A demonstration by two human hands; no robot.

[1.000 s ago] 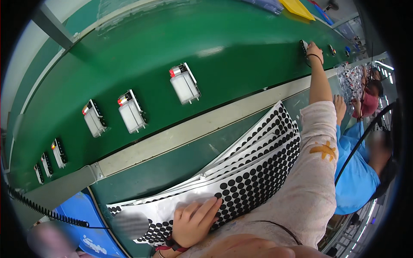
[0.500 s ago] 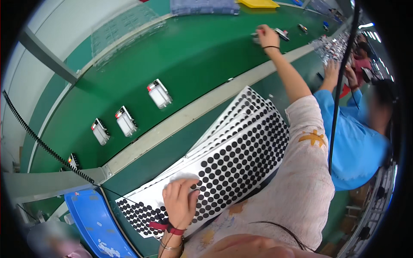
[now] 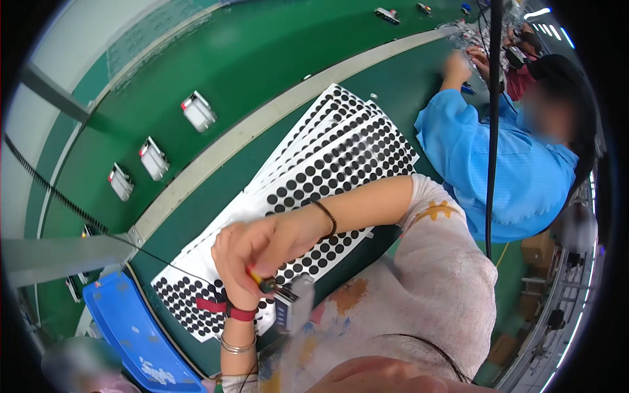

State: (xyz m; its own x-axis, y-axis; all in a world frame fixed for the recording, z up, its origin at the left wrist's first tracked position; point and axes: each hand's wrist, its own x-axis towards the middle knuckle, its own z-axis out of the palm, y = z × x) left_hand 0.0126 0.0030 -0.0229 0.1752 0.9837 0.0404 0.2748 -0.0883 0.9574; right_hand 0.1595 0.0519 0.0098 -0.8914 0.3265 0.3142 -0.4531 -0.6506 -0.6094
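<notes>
Sheets of black round dots on white backing [image 3: 354,154] lie fanned in a stack before me. My right hand [image 3: 278,242] is brought across the sheets, its fingers closed on a small device [image 3: 288,304] with a dark and clear body and a yellow-red end. My left hand [image 3: 234,268], with a red band at the wrist, is directly beside and partly behind the right hand, over the bare part of the top sheet. Overlap and blur hide the left fingers, so I cannot make out whether they hold anything or touch the device.
Several similar white-grey devices [image 3: 198,111] rest on the green conveyor [image 3: 262,49] beyond a pale rail [image 3: 226,141]. A blue tray [image 3: 134,334] stands at lower left. A co-worker in blue [image 3: 472,157] sits at right, near a black hanging cable [image 3: 493,131].
My right hand has come back from the far conveyor to my left hand, bringing a device. My view has shifted, so the sheets and conveyor appear higher and further left.
</notes>
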